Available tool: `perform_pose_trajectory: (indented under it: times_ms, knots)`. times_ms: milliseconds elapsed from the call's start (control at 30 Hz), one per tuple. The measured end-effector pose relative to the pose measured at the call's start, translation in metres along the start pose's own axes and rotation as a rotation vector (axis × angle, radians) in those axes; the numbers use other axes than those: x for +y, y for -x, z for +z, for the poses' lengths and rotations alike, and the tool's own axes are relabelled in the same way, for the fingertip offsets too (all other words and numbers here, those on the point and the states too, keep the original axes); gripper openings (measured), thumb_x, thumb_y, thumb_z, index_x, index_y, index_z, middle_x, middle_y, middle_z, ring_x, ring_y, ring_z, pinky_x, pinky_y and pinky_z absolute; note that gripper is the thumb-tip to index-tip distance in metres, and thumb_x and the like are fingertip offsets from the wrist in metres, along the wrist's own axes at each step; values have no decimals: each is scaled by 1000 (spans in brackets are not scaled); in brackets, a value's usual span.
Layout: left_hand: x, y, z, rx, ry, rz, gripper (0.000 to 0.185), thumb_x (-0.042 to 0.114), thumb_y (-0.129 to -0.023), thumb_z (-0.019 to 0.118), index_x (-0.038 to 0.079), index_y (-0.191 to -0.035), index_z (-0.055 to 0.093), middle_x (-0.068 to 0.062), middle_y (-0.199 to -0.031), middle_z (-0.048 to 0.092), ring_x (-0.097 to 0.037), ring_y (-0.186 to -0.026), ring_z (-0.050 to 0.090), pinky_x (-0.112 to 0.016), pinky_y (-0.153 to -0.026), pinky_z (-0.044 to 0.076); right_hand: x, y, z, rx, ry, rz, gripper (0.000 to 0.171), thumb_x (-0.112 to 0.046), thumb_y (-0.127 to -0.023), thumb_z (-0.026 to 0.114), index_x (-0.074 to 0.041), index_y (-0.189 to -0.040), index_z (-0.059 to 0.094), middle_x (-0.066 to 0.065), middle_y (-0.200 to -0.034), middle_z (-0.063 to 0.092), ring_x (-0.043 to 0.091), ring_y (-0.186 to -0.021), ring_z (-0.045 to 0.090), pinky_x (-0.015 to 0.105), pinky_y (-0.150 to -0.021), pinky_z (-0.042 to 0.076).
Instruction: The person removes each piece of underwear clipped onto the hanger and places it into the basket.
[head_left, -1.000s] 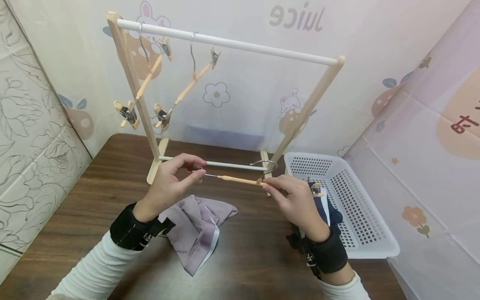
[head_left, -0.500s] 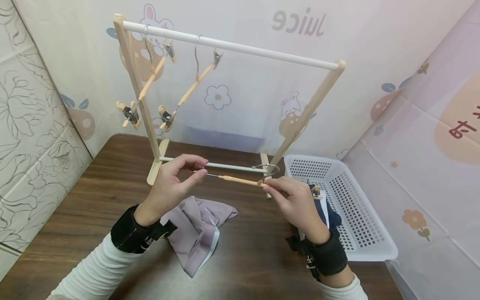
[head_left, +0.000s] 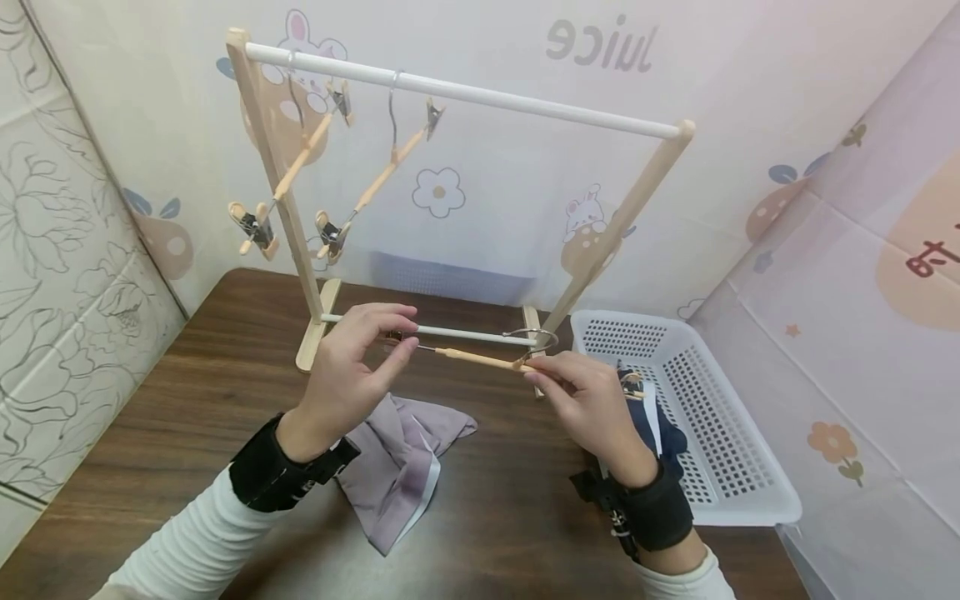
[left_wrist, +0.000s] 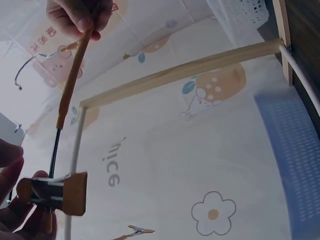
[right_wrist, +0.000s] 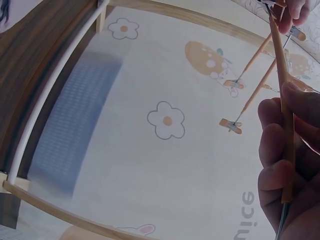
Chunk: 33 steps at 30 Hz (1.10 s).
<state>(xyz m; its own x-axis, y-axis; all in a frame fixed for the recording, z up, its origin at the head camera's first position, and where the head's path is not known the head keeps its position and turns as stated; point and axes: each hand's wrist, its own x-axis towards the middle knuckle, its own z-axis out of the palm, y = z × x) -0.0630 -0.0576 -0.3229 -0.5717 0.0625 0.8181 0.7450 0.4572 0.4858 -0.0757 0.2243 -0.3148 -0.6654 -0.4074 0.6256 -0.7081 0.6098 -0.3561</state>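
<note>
Both hands hold one wooden clip hanger (head_left: 476, 359) level above the table, just in front of the rack's lower rail. My left hand (head_left: 358, 358) pinches the clip (left_wrist: 55, 194) at the hanger's left end between thumb and fingers. My right hand (head_left: 581, 396) grips the wooden bar near its metal hook (head_left: 534, 337); in the right wrist view the bar (right_wrist: 284, 105) runs between the curled fingers. A lilac garment (head_left: 397, 467) lies crumpled on the table below the hands.
The wooden drying rack (head_left: 457, 90) stands at the table's back with two clip hangers (head_left: 300, 158) (head_left: 382, 171) hung at its left end. A white perforated basket (head_left: 720, 433) at the right holds dark clothing (head_left: 663, 433). Patterned walls close in on three sides.
Both hands have stayed nearly where they were with the hanger between them; the left hand's fingers have shifted slightly on the clip.
</note>
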Motion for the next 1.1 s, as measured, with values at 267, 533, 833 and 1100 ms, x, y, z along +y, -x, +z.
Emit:
perform_pose_trajectory:
  times_ms: [267,533,833,1100]
  knots:
    - [10,-2,11,52,-29,250,5,3,-88,65,-1,-90,68,-16,-97,71,-30,-98,64,-34,-93,48,1,1,3,5,-10,-12,14,-3,-77,80,-4,-90,76,0,-70,65,4,-59,44,12,-53,33]
    - [13,-1,26,-169,-92,266,16,7,-91,65,0,-104,69,-12,-104,70,-25,-102,66,-35,-94,53,-7,-4,9,30,-16,-33,15,-5,-76,81,-4,-91,76,3,-71,67,5,-58,46,14,-53,34]
    - [9,-7,35,-246,-233,317,24,14,-87,72,4,-109,70,-7,-102,72,-22,-94,66,-36,-86,53,-18,-13,0,23,46,-58,15,-4,-76,80,-2,-90,76,3,-68,66,6,-56,46,17,-51,35]
    - [3,-14,41,-234,-208,347,13,8,-85,73,5,-98,73,-3,-90,72,-17,-76,66,-29,-68,52,-19,-14,-9,-40,48,-52,13,-5,-81,77,-5,-94,76,3,-76,72,6,-61,52,17,-54,40]
